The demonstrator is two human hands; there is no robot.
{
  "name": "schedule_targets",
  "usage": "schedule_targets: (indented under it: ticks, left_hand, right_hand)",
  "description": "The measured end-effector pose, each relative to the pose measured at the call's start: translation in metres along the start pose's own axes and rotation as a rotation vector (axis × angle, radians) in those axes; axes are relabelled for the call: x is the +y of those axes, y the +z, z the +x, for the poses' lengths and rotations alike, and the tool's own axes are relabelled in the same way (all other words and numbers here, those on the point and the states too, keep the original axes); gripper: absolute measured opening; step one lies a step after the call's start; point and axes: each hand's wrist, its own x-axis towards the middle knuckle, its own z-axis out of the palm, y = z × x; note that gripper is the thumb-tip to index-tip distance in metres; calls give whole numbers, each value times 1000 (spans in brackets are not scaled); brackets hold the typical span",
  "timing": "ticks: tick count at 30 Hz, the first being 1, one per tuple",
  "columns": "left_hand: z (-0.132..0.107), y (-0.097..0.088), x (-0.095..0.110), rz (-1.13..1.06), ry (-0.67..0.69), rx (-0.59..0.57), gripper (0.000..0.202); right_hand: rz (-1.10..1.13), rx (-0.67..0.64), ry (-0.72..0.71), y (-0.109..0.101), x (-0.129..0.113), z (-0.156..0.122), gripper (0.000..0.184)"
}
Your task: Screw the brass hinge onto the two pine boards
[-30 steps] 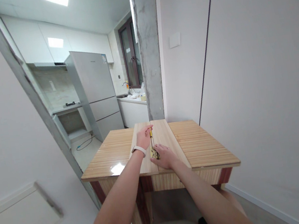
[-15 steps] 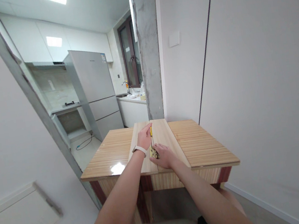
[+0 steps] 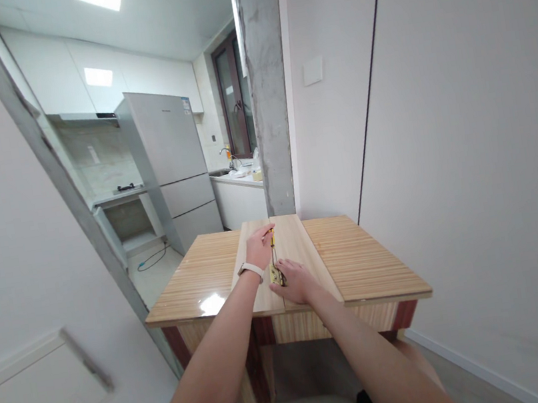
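My left hand [image 3: 257, 250], with a pale watch band [image 3: 250, 270] on its wrist, is closed round the yellow-and-black handle of a screwdriver [image 3: 271, 236]. The shaft slants down toward a brass-coloured hinge [image 3: 274, 275]; the exact contact of its tip is too small to make out. My right hand [image 3: 298, 280] rests low on the boards, thumb and fingers about the hinge and holding it. Part of the hinge is hidden under the fingers. Two pale wooden boards [image 3: 298, 241] lie side by side, the hinge at the seam between them.
Beneath the boards is a striped wooden table [image 3: 357, 252] with dark red legs. A grey fridge [image 3: 171, 135] and a sink counter [image 3: 240, 195] stand beyond it. A white wall [image 3: 470, 164] rises on the right, and a cable [image 3: 153, 256] lies on the kitchen floor.
The fingers of my left hand have shifted slightly on the screwdriver's handle, showing more of it. My right hand and the boards stay in place.
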Motion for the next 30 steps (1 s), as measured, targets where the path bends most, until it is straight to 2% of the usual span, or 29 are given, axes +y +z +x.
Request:
schedule_targets:
  ticks: [5, 16, 23, 30]
  left_hand:
    - [2, 0, -3, -2, -2, 17, 34]
    - [-2, 0, 4, 71, 77, -39, 41]
    - [-3, -2, 3, 41, 5, -39, 39]
    - [-1, -2, 0, 31, -3, -4, 34]
  right_hand:
    - [-2, 4, 1, 0, 0, 0, 73]
    - [-10, -21, 8, 1, 1, 1, 75]
    - [-9, -29, 20, 4, 4, 1, 77]
    - [-8, 9, -12, 3, 3, 1, 73]
